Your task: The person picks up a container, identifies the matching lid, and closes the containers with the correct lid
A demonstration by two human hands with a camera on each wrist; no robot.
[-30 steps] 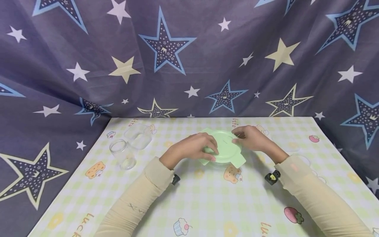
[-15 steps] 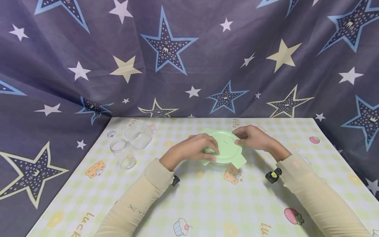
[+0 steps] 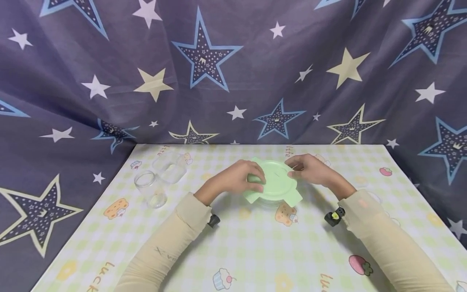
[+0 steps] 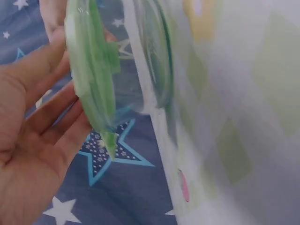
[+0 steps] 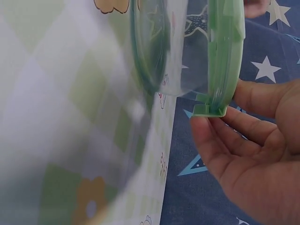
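Note:
A round clear food container (image 5: 154,47) with a light green lid (image 3: 278,183) stands on the table, its tabs jutting out at the front. My left hand (image 3: 242,177) is at the lid's left side, with bent fingers and thumb touching its top near the rim. In the left wrist view the palm is apart from the lid, and one tab (image 4: 110,145) slants off its edge. On the far right side my right hand (image 3: 309,169) pinches the lid's rim, thumb on top. Its fingertips press a folded tab (image 5: 204,110) in the right wrist view.
An uncapped clear jar (image 3: 151,190) leans at the left of the table. Behind it is a clear, rounded square container (image 3: 170,168). Faint clear outlines show beside the right sleeve (image 3: 379,227). A star-patterned curtain (image 3: 233,73) hangs behind the table.
My left hand has shifted slightly left on the lid, toward its edge, uncovering more of the left side. The right hand keeps its place at the lid's rim.

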